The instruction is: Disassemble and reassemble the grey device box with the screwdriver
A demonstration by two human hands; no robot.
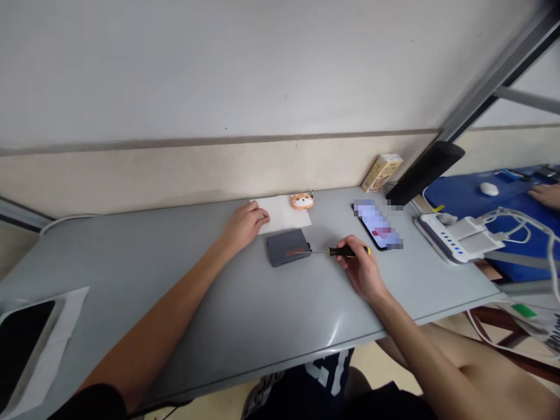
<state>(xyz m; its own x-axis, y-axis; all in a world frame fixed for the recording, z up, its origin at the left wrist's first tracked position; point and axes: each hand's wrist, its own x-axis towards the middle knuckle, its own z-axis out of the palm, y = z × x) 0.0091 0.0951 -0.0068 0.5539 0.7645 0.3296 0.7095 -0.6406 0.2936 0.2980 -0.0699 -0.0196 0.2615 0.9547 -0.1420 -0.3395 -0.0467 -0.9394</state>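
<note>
A small dark grey box (287,246) with an orange label lies flat on the grey table (175,280). My right hand (361,269) is closed round a black and yellow screwdriver (349,251) whose thin shaft points left and meets the box's right side. My left hand (245,224) rests with curled fingers on the table just left of the box, its fingertips on the edge of a white sheet of paper (284,214). Nothing shows inside the left hand.
A small orange animal-shaped figure (301,201) sits on the paper by the wall. A phone (377,224) lies to the right, beyond it a yellow carton (381,171), a black stand (424,171) and a white power strip (455,238). Another person's hand (546,195) rests far right.
</note>
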